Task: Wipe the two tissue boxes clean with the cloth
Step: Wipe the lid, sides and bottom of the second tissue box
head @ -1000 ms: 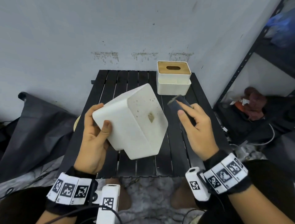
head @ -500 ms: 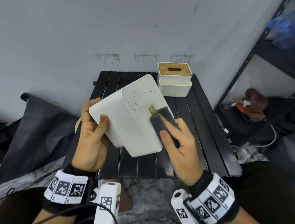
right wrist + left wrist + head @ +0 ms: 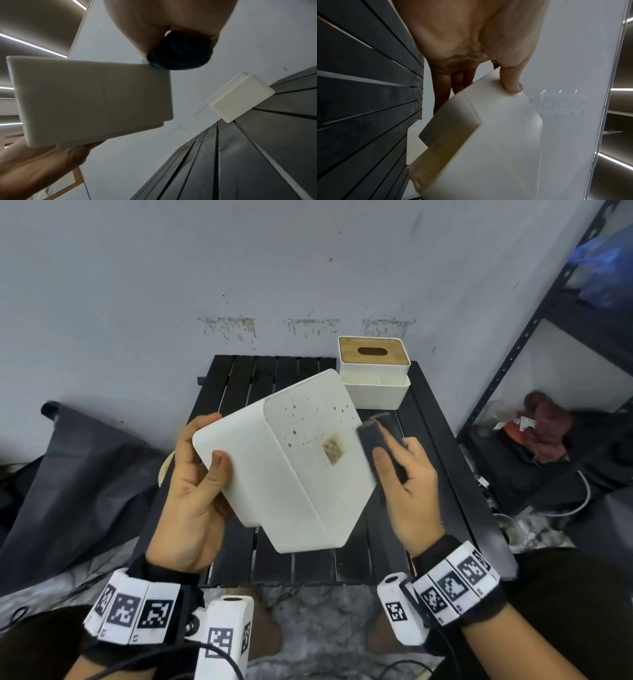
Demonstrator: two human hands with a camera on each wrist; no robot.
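Note:
My left hand grips a white tissue box tilted in the air above the table, thumb on its near face. The upturned face carries brown specks and a tan smear. My right hand pinches a folded dark cloth against the box's right edge; from below the cloth touches the box at its corner. A second white tissue box with a wooden slotted lid stands at the table's back right, also in the right wrist view.
The black slatted table stands against a grey wall. A dark metal shelf rises at the right with clutter on the floor beneath. A dark sheet lies at the left.
The cloth swept onto the box's soiled face half a second ago and has now slid off to the box's right edge. The box has turned slightly in my left hand.

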